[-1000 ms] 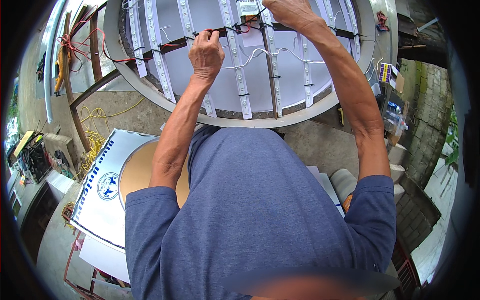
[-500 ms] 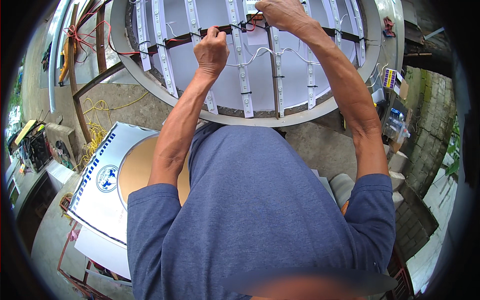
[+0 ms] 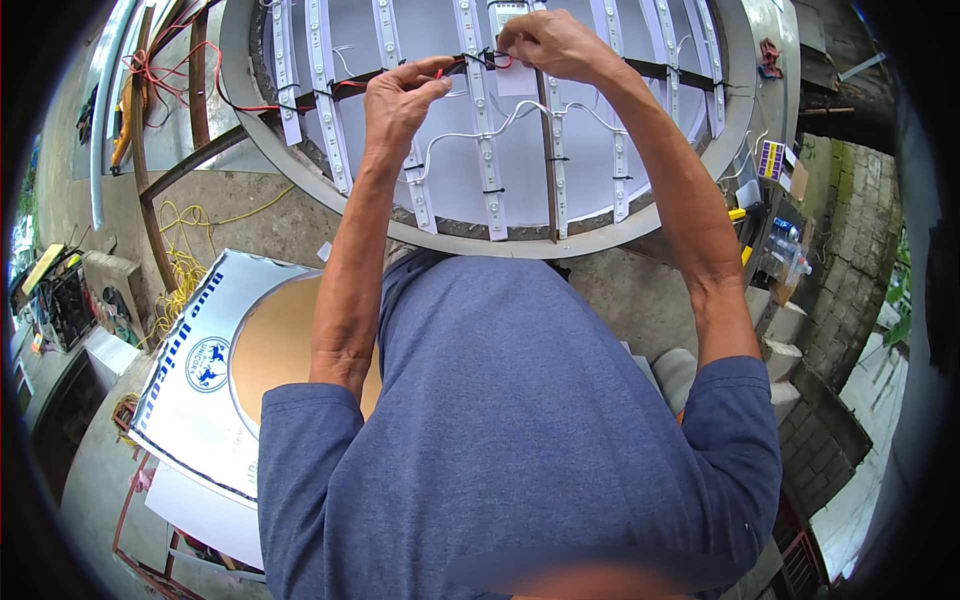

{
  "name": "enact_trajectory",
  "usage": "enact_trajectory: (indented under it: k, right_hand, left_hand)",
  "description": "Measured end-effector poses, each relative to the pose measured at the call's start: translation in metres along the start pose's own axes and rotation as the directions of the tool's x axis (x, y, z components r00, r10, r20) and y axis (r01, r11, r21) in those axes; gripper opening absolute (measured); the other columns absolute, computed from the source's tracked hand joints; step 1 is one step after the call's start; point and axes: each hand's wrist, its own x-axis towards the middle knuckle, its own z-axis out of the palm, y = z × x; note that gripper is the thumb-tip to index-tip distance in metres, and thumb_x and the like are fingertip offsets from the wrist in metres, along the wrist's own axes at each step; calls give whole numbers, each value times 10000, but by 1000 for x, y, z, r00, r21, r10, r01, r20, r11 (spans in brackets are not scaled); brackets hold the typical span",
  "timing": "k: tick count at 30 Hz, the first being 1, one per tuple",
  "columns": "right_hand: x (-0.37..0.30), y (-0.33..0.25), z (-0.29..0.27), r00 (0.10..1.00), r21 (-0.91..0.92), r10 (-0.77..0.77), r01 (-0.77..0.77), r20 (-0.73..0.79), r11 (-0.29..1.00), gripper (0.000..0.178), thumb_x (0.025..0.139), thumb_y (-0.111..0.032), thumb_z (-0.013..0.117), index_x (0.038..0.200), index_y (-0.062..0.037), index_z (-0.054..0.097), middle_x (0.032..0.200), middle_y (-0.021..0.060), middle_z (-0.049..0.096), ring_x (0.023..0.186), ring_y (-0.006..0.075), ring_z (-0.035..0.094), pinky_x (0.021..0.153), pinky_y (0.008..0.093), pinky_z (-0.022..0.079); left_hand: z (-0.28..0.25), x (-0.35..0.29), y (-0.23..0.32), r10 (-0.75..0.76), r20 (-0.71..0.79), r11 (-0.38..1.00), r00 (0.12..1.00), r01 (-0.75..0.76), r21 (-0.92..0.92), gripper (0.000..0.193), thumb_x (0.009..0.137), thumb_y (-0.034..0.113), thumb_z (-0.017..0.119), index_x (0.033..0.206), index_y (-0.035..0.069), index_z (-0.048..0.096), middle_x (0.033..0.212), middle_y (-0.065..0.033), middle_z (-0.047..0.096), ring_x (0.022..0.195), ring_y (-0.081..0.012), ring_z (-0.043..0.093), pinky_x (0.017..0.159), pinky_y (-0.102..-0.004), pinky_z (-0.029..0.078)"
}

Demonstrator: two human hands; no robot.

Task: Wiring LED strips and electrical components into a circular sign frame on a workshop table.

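A big round light-grey frame [image 3: 238,95] lies before me, with white LED strips [image 3: 486,150] fixed across a dark crossbar [image 3: 645,69] by black ties. My left hand [image 3: 397,102] is over the crossbar, its thumb and fingertips pinched on a thin red wire [image 3: 439,73]. Close to the frame's middle, my right hand [image 3: 560,45] has its fingers closed at the red and black wires beside a white box-shaped unit [image 3: 508,14]. That hand hides part of the wires, so its exact grip is unclear. Below both hands, a loose white cable [image 3: 527,104] loops over the strips.
Red wire [image 3: 152,66] lies tangled at the upper left. Yellow cord [image 3: 182,275] is heaped on the ground. A printed white sheet [image 3: 190,360] with a round brown area is by my left arm. Boxes and a plastic bottle [image 3: 785,257] stand at the right.
My left hand has shifted slightly left, its fist loosened into a fingertip pinch. The right hand has come down and left, nearer the wires. The white cable's loop has changed shape.
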Motion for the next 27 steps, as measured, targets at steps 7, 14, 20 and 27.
enact_trajectory:
  k: [7, 14, 20, 27]
  right_hand:
    - [-20, 0, -6, 971, 691, 2, -172, 239, 702, 268, 935, -112, 613, 1157, -20, 731, 989, 99, 753, 816, 173, 701, 708, 281, 553]
    - [-21, -3, 42, 994, 781, 93, -7, -66, 624, 254, 898, -150, 742, 1128, -43, 747, 942, 68, 755, 809, 142, 699, 735, 275, 564]
    - [-17, -24, 70, 839, 249, 78, 70, -539, 966, 180, 969, -187, 662, 1026, -34, 738, 812, 53, 636, 667, 132, 634, 611, 262, 520]
    - [-14, -29, 68, 777, 98, -8, 89, -630, 991, 209, 996, -198, 610, 982, -13, 707, 823, 80, 584, 691, 198, 610, 618, 341, 522]
  left_hand:
    - [-11, 15, -1, -134, 440, 877, 888, 313, -364, 301, 853, 134, 786, 1111, -16, 743, 838, -54, 709, 738, -102, 607, 600, -211, 459]
    - [-2, 28, -13, 82, 366, 911, 927, 80, -404, 263, 909, 130, 744, 1140, 5, 738, 955, -106, 742, 797, -118, 648, 691, -254, 546]
    - [13, 39, -15, 230, 143, 960, 962, -201, -194, 185, 917, 146, 740, 1062, 35, 770, 896, -70, 757, 732, -93, 657, 647, -230, 533]
    - [9, 38, 5, 168, 240, 954, 956, -97, -283, 183, 899, 153, 761, 1046, 45, 776, 882, -56, 768, 750, -76, 676, 621, -215, 508]
